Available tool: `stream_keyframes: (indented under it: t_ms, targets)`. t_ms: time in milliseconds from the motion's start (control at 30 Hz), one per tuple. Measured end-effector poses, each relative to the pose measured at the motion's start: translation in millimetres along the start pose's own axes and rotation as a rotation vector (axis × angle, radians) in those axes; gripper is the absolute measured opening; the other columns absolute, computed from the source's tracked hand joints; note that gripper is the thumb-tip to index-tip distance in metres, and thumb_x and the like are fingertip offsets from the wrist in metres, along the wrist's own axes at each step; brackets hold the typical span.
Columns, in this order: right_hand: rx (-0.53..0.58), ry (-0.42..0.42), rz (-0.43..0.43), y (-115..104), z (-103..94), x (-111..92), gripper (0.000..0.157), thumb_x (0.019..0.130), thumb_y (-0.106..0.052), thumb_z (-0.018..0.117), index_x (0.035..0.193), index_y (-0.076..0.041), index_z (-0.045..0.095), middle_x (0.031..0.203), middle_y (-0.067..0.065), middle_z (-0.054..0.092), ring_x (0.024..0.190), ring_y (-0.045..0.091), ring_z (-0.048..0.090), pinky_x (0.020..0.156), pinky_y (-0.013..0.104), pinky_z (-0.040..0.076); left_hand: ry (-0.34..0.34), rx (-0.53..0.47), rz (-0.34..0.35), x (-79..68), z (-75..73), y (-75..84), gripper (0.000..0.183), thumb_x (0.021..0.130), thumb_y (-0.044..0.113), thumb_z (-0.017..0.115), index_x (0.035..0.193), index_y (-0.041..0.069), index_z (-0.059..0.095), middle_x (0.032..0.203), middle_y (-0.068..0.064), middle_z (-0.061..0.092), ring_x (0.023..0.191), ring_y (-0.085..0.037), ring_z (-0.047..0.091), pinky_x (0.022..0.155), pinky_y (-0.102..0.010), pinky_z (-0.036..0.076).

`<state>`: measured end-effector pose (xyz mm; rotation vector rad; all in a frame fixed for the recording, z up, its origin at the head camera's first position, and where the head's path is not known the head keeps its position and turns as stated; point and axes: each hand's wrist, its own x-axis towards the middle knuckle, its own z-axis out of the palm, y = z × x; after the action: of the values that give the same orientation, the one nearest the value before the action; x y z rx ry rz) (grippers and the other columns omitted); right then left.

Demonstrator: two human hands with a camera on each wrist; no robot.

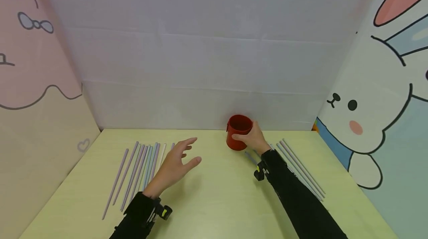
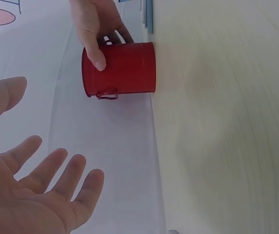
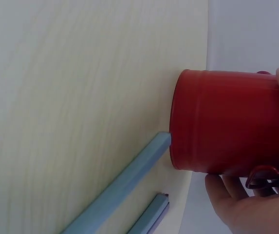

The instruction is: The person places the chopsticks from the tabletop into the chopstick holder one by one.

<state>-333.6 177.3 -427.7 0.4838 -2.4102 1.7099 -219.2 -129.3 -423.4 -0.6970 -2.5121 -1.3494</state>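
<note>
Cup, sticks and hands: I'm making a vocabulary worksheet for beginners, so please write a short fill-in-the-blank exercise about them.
1. The cup gripped by the right hand is coloured ____.
2. The left hand holds ____.
3. In the head view, one group of sticks lies on the table's left, another on its ____.

Missing words: red; nothing; right.
</note>
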Motion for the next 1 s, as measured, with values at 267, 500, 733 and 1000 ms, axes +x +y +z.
stream_keyframes:
  t_ms: [267,500,733,1000]
  targets:
    - [-0.058,-0.067,0.109,-8,14.5,-16,0.084,0.075,-0.027,0.082,0.138,-0.011,0.030,0.132,0.007,0.046,0.117,0.027,0.045,0.094,0.050,0.044,0.003,0.001,0.006,-0.8,-0.8,0.6,0.065,0.089,0.046,0.065,0.143,0.028,0.037,0.139,0.003,0.042,0.122,-0.025,0.046,0.095,-0.049,0.044]
    - [-0.030,-0.138,0.116,-33,25.8,-37,0.081,0.075,-0.021,0.083,0.137,-0.011,0.032,0.132,0.006,0.047,0.118,0.025,0.045,0.094,0.046,0.045,-0.007,-0.023,-0.008,-0.5,1.4,2.1,0.067,0.087,0.044,0.068,0.144,0.028,0.036,0.140,0.007,0.041,0.122,-0.024,0.045,0.096,-0.048,0.043]
    - [0.024,-0.204,0.106,-66,38.5,-65,0.079,0.076,-0.013,0.081,0.138,-0.006,0.032,0.132,0.008,0.047,0.119,0.025,0.045,0.095,0.047,0.044,-0.036,-0.031,-0.053,-1.2,3.8,4.1,0.072,0.084,0.045,0.071,0.144,0.029,0.035,0.142,0.010,0.039,0.124,-0.020,0.044,0.099,-0.045,0.042]
    - [0.015,-0.243,0.069,-50,57.7,-81,0.082,0.073,-0.024,0.085,0.137,-0.020,0.034,0.129,-0.005,0.049,0.115,0.016,0.047,0.091,0.041,0.047,-0.067,-0.061,-0.101,-1.8,5.9,7.6,0.080,0.079,0.050,0.074,0.144,0.029,0.033,0.143,0.012,0.037,0.125,-0.020,0.042,0.101,-0.046,0.039]
